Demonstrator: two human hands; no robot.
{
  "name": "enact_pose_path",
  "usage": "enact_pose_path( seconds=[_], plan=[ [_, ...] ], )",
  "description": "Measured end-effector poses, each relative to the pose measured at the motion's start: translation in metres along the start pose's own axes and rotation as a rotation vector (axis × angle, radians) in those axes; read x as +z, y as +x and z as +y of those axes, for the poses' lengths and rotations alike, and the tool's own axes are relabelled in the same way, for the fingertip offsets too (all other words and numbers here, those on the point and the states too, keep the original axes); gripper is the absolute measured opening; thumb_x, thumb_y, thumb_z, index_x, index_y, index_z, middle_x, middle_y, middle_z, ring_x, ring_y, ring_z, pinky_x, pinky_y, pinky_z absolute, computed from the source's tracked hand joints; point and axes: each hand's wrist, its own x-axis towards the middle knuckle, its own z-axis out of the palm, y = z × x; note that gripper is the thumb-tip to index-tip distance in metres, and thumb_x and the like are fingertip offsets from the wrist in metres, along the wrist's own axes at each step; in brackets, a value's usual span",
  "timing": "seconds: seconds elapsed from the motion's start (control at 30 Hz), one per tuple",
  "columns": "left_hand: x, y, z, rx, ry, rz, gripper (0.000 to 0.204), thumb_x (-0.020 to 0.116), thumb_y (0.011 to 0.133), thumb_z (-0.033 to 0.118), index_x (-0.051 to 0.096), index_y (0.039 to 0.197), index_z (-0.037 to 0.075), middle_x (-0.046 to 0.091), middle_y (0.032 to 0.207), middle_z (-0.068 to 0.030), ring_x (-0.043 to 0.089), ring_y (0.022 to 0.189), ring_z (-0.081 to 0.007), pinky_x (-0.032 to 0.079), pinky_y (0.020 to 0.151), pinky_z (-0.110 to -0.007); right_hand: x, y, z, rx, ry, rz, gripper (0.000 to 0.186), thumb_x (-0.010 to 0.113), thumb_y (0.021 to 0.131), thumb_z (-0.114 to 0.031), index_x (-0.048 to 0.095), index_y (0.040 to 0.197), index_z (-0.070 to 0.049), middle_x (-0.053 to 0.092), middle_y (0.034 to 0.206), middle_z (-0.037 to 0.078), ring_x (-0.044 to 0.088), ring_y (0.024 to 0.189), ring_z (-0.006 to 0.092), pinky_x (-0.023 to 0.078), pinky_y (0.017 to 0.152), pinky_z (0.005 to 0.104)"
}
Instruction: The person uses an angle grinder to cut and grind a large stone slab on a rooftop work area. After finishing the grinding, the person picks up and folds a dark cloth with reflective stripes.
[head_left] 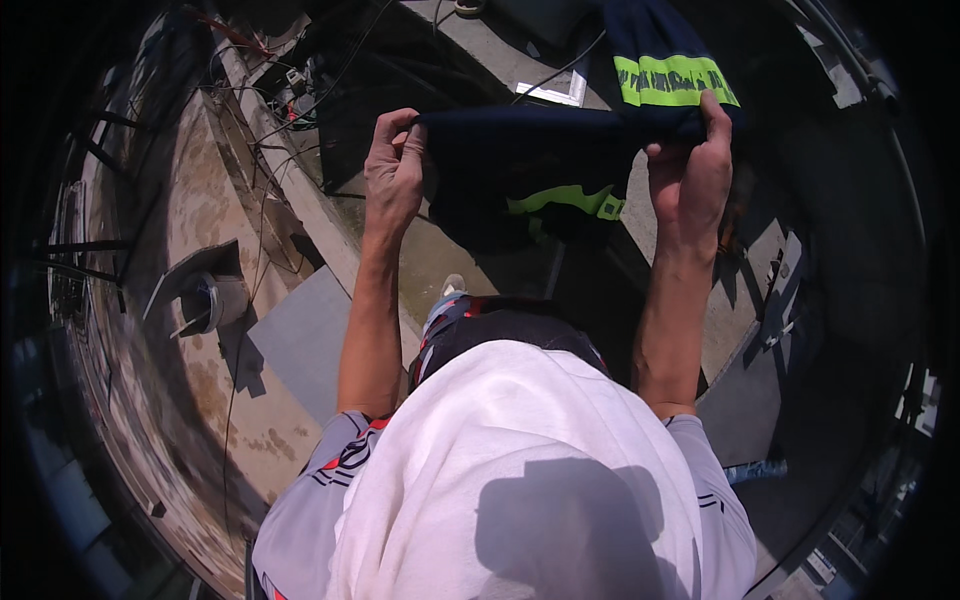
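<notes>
Stretched between my two raised hands is a dark navy work garment (520,150) with fluorescent yellow-green bands. My left hand (396,172) pinches its upper edge at one end, thumb against fingers. At the other end my right hand (695,170) is closed on the cloth, with a finger lying along a banded part. That part, perhaps a sleeve or leg with a worn yellow strip (675,82), extends up beyond the right hand. The lower body of the garment hangs in folds, and a second yellow strip (570,198) shows there. Deep shadow hides much of the cloth's shape.
On the left a bucket (213,303) stands on stained ground near a flat grey panel (305,345). Cables and tangled wires (298,100) lie at the upper left along a concrete ledge. Another grey board (745,410) is at the right.
</notes>
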Motion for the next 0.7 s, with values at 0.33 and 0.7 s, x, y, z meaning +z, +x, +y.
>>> enact_pose_path(
  seconds=[0.33,0.7],
  plan=[
    [-0.092,-0.022,-0.071,-0.526,-0.330,-0.085,0.028,0.073,0.113,0.031,0.070,0.122,0.005,0.073,0.098,0.0022,0.066,0.083,-0.0045,0.052,0.073,-0.021,0.060,-0.052,0.103,0.095,0.023,0.113,0.045,0.063,0.112,-0.035,0.064,0.137,0.003,0.079,0.120,0.015,0.081,0.099,0.0226,0.066,0.066,0.0340],
    [-0.164,-0.096,-0.067,-1.205,-0.740,-0.846,0.036,0.069,0.105,0.011,0.070,0.137,-0.002,0.077,0.127,-0.0115,0.076,0.111,-0.0181,0.062,0.098,-0.031,0.089,-0.082,0.135,0.169,0.074,0.207,0.043,0.062,0.113,-0.036,0.063,0.139,-0.003,0.077,0.122,0.011,0.077,0.101,0.0221,0.061,0.069,0.0363]
  ],
)
